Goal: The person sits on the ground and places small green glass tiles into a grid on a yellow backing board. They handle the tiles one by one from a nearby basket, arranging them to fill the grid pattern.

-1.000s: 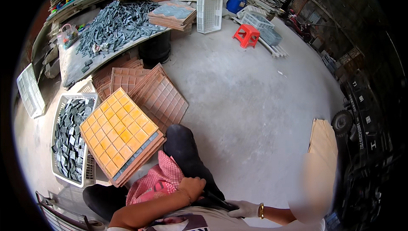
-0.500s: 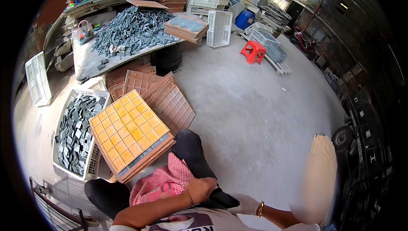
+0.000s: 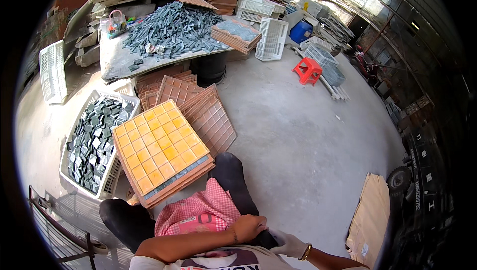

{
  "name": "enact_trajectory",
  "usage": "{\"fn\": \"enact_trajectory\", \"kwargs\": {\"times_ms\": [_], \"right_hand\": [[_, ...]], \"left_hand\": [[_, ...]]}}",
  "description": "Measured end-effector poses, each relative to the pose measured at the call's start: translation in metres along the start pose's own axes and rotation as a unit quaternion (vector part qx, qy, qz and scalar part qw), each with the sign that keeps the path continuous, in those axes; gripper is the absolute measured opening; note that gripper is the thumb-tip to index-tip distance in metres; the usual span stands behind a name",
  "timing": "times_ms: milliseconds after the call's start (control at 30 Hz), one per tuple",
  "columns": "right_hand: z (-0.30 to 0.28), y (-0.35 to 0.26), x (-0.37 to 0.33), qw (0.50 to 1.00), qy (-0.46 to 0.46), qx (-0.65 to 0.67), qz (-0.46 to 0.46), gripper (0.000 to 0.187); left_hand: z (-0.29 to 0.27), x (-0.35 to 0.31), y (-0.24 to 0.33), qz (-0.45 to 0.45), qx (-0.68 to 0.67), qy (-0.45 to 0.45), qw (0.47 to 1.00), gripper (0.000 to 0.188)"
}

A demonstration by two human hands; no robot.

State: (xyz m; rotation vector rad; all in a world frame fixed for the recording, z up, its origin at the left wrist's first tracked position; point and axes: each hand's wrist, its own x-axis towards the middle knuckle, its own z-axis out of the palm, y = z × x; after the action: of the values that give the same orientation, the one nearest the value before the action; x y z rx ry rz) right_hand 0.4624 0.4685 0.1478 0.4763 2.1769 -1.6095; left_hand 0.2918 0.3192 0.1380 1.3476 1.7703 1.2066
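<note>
My left hand [image 3: 248, 228], bare with a thin dark band at the wrist, lies over my right thigh with its fingers curled in. What they hold, if anything, is hidden. Close beside it, my right hand [image 3: 289, 244] wears a pale glove and a gold bracelet. Its fingertips meet dark cloth and the left hand, so their grip is unclear. A pink checked cloth [image 3: 198, 208] covers my lap. Just beyond it sits a stack of brown gridded trays, topped by a yellow-orange tray [image 3: 161, 143] with square cells; grey tiles show along its near edge.
Left of the stack stands a white crate [image 3: 107, 190] of dark square tiles. Brown gridded trays [image 3: 211, 121] lean behind. A table [image 3: 113, 66] bears a heap of grey tile strips. Farther right are a red stool [image 3: 308, 70] and blue drum [image 3: 300, 31]; cardboard [image 3: 368, 220] lies nearer.
The view has shifted, so most of the surroundings sit farther right. Both hands remain close together over my thigh, slightly lower and farther right. The cardboard, smeared before, now looks sharp.
</note>
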Motion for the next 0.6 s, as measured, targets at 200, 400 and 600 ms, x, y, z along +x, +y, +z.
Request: {"fn": "enact_trajectory", "kwargs": {"times_ms": [200, 400, 600], "right_hand": [[0.027, -0.026, 0.008, 0.978, 0.192, -0.078, 0.016, 0.063], [0.021, 0.006, 0.064, 0.93, 0.304, -0.197, -0.055, 0.037], [-0.001, -0.007, 0.077, 0.959, 0.116, -0.251, 0.067, 0.045]], "left_hand": [[0.003, -0.003, 0.008, 0.031, -0.05, -0.083, 0.995, 0.017], [0.007, 0.011, -0.01, 0.019, 0.051, -0.045, 0.998, 0.018], [0.001, 0.018, -0.027, -0.001, 0.131, -0.101, 0.986, 0.029]]}}
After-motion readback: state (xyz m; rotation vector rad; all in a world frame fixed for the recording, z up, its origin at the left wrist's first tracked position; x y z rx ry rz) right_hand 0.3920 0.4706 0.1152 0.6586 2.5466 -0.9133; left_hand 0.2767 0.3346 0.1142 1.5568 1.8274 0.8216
